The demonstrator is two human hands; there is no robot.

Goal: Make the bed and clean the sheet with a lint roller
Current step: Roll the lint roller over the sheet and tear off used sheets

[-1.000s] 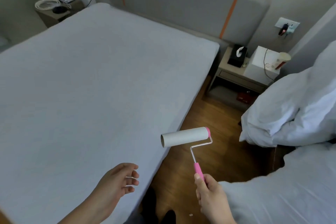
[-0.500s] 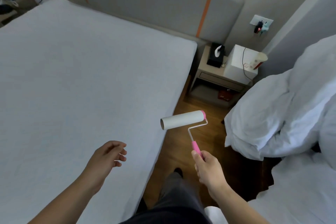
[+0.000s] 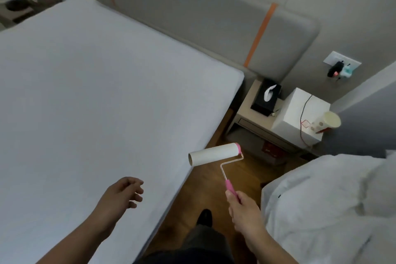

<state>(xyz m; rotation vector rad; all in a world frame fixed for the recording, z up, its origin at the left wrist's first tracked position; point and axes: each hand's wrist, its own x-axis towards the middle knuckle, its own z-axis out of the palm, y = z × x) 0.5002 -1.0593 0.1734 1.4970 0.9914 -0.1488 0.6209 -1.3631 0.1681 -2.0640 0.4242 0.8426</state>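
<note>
The bed (image 3: 96, 103) fills the left of the view, covered by a smooth pale sheet with nothing on it. My right hand (image 3: 244, 212) grips the pink handle of a lint roller (image 3: 214, 154). Its white roll hangs in the air just past the bed's right edge, above the floor. My left hand (image 3: 122, 195) hovers over the sheet near that edge, fingers loosely curled and holding nothing. A white duvet (image 3: 327, 206) lies bunched at the lower right.
A wooden floor strip (image 3: 203, 188) runs between the bed and the duvet. At its far end stands a nightstand (image 3: 248, 111) with a black tissue box (image 3: 266, 97), a white box (image 3: 300, 118) and a paper cup (image 3: 326, 122). A grey headboard (image 3: 203, 21) backs the bed.
The view has swung back left, so the bed and nightstand sit further right. Both hands keep roughly the same pose; the roller stays raised beside the bed edge.
</note>
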